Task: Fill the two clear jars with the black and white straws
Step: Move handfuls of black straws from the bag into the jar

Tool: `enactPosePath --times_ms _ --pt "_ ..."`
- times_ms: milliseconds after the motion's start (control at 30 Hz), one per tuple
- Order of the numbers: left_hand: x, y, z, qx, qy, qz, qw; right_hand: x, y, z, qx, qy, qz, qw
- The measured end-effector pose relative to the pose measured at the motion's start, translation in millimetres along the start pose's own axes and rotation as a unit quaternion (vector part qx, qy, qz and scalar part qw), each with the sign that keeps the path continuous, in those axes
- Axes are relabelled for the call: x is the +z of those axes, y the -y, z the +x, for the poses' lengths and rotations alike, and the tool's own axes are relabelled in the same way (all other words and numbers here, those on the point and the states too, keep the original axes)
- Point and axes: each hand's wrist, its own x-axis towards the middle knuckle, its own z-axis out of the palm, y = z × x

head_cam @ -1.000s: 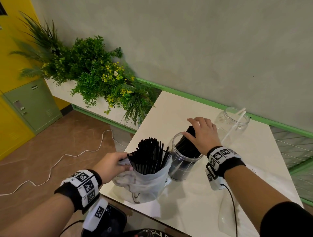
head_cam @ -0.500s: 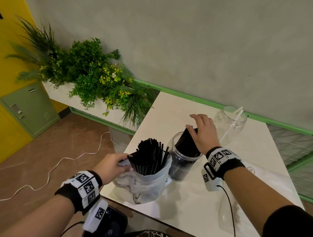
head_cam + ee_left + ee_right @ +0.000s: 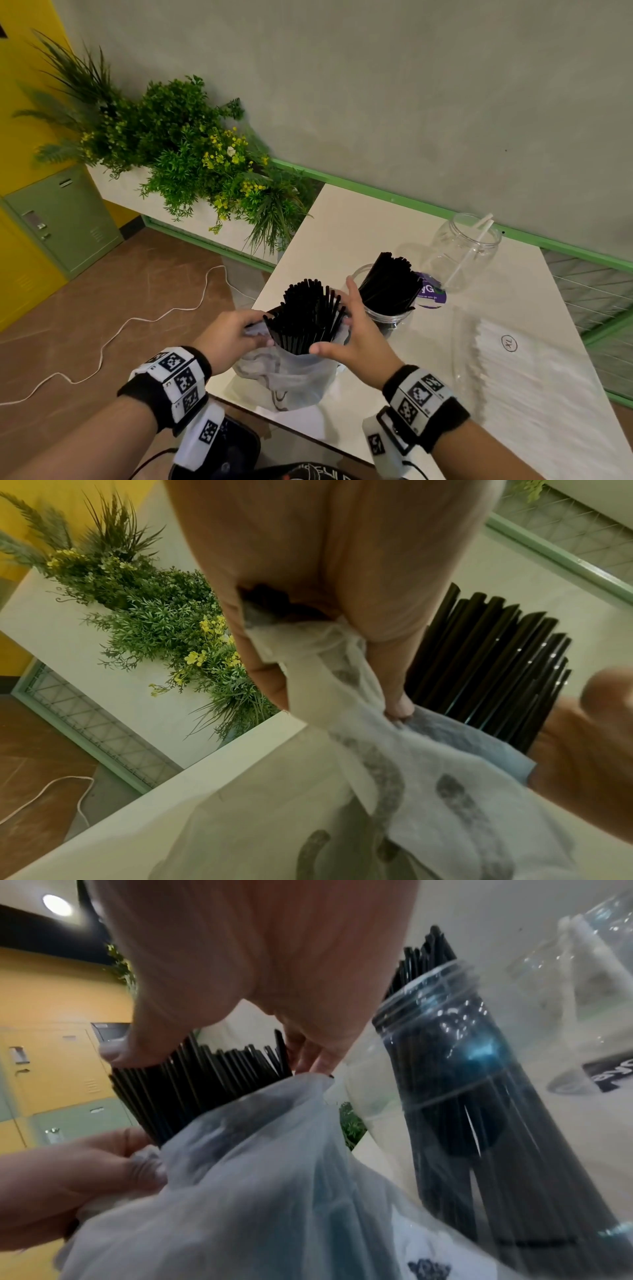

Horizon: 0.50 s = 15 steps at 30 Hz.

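On the white table, near its front-left corner, a thin white plastic bag stands with a bundle of black straws sticking up out of its mouth. The left hand pinches the bag's left edge, fingers and thumb curled on the plastic. The right hand is spread around the right side of the bundle, thumb on the near side and fingers on the far side, not yet closed on the straws. Just right of that hand stands a clear jar holding a leaning sheaf of black straws. Farther right and back stands a second clear jar with white straws leaning in it. A pack of white straws lies flat on the near right of the table.
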Motion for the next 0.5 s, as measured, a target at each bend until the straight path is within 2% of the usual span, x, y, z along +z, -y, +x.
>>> enactPosePath --times_ms 167,300,500 --pt "1.9 -6.2 -4.2 0.007 -0.009 -0.01 1.0 21.9 -8.7 11.0 0.032 -0.042 0.028 0.998" --pt "1.2 -3.6 -7.1 0.012 -0.022 0.007 1.0 24.3 3.3 12.4 0.02 -0.069 0.014 0.997" --pt "-0.2 -1.6 -6.7 -0.001 -0.02 -0.008 1.0 18.9 7.0 13.9 0.003 -0.07 0.057 0.996"
